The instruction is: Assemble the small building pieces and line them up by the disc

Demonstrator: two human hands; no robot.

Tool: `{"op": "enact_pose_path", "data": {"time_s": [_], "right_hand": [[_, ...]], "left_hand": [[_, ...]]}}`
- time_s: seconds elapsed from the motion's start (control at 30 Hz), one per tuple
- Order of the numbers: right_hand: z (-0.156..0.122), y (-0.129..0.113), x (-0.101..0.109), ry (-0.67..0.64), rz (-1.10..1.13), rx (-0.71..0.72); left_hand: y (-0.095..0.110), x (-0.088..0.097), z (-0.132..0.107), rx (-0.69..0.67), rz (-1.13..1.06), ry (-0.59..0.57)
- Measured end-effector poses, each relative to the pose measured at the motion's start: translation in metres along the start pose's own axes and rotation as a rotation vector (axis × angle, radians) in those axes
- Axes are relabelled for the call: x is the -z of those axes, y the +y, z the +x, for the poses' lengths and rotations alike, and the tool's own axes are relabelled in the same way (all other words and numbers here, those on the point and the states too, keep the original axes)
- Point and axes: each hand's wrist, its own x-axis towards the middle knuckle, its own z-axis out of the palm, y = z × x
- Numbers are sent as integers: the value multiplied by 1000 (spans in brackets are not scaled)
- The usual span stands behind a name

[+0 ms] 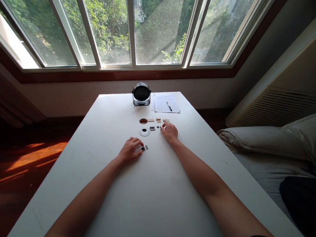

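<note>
Pinching a half-hidden piece [143, 148], left fingers [138, 142] nearly meet; right fingers [164, 125] curl, hold unclear.

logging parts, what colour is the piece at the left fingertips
Black or nearly so; the piece shows in the head view.

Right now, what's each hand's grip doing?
Left hand: fingers curled at a small black piece; hold cannot be told.
Right hand: fingers bent beside small dark pieces; hold cannot be told.
</note>
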Motion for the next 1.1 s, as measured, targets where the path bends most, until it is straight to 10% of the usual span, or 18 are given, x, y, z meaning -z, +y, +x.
{"op": "enact_pose_path", "data": {"time_s": [0.53,1.1], "right_hand": [[-11,-25,4,72,197,218],[-49,-71,3,-309,354,710]], "left_hand": [[6,-3,1,15,171,6],[-18,-10,-1,236,150,197]]}}
